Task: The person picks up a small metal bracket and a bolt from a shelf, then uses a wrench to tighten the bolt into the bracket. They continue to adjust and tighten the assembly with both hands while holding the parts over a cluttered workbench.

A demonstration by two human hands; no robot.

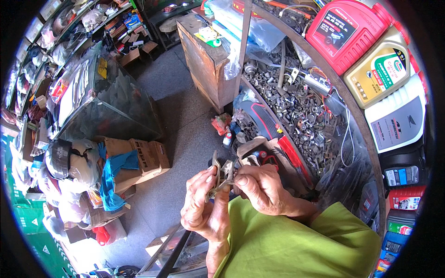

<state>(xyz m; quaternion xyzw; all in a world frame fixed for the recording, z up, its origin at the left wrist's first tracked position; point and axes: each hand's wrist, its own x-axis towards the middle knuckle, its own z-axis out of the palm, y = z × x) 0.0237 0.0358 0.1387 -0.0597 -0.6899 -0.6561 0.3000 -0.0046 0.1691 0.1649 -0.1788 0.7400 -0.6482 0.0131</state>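
A small silvery metal part with bent plates [226,170], perhaps a bracket, is held up in front of my lime-green clothing. My left hand [204,204] pinches it from the left, with its fingers wrapped around one plate and the thumb beneath. From the right, the closed fingers of my right hand [262,189] meet the part's edge. Whatever else lies inside the right hand's pinch is hidden by the thumb and knuckles. Just beyond the hands is an open cardboard box [246,147] with red-and-black handled items in it.
A bin of loose metal hardware [296,111] spreads at the right, behind a curved metal frame edge [354,88]. Oil jugs [350,32] line the far right. A wooden cabinet [206,65] stands ahead. At left are a glass display case [120,104] and cardboard boxes [139,155] with a blue cloth [113,178].
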